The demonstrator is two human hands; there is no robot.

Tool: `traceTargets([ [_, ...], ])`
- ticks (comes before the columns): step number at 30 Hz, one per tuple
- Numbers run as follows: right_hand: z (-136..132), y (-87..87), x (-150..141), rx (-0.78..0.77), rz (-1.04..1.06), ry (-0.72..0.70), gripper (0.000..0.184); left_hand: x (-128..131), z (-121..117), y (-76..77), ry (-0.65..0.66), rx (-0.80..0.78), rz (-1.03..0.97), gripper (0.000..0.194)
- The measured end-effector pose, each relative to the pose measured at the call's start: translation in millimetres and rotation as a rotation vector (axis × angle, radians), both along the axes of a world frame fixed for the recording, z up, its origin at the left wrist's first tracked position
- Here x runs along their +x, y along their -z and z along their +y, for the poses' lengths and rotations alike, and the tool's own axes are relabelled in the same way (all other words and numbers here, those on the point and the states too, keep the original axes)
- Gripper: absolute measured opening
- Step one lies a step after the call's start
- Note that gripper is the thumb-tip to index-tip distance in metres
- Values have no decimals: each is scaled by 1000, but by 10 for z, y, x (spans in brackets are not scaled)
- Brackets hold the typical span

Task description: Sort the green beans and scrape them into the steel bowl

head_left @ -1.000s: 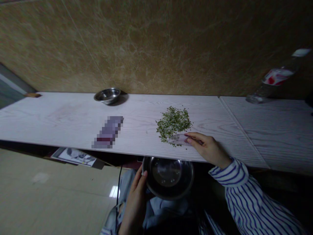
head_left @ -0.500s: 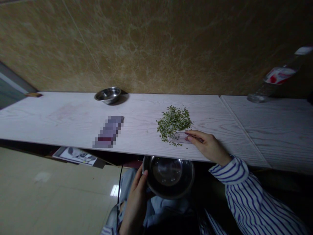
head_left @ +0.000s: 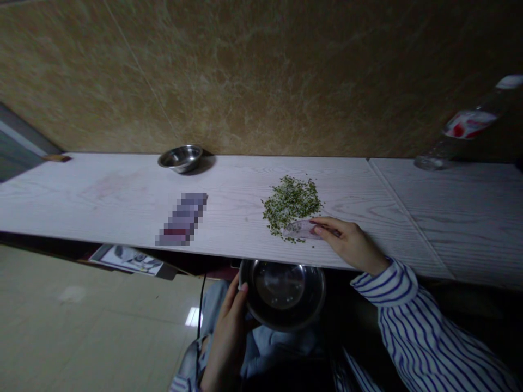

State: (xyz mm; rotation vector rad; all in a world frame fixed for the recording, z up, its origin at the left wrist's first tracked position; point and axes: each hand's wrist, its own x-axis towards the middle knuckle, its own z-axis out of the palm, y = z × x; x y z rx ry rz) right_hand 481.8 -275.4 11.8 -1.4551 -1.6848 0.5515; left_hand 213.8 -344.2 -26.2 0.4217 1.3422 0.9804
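A loose pile of small green beans mixed with white grains lies on the pale wood-grain table. At its front edge my right hand pinches a clear, curved, scoop-like piece of plastic, with some beans showing at it. Whether the beans are in it or under it I cannot tell. Below the table's front edge, above my lap, my left hand grips the left rim of a steel bowl. A few small light specks show on the bowl's shiny bottom.
A smaller steel bowl stands near the wall, at the back left. A blurred-out flat item lies left of the pile. At the back right stands a clear bottle with a white cap. An open drawer shows under the table.
Hardly anything differs. My right hand and the plastic piece stay at the pile's front edge, and my left hand still grips the bowl; the view has shifted very slightly.
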Motion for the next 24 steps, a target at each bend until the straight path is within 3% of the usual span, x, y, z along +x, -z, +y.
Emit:
traceTargets([
  [11, 57, -9, -19, -25, -22, 0, 30, 1, 14, 30, 5, -3, 26, 63],
  [24, 52, -5, 4, -45, -25, -42, 29, -3, 0, -39, 40, 11, 6, 64],
])
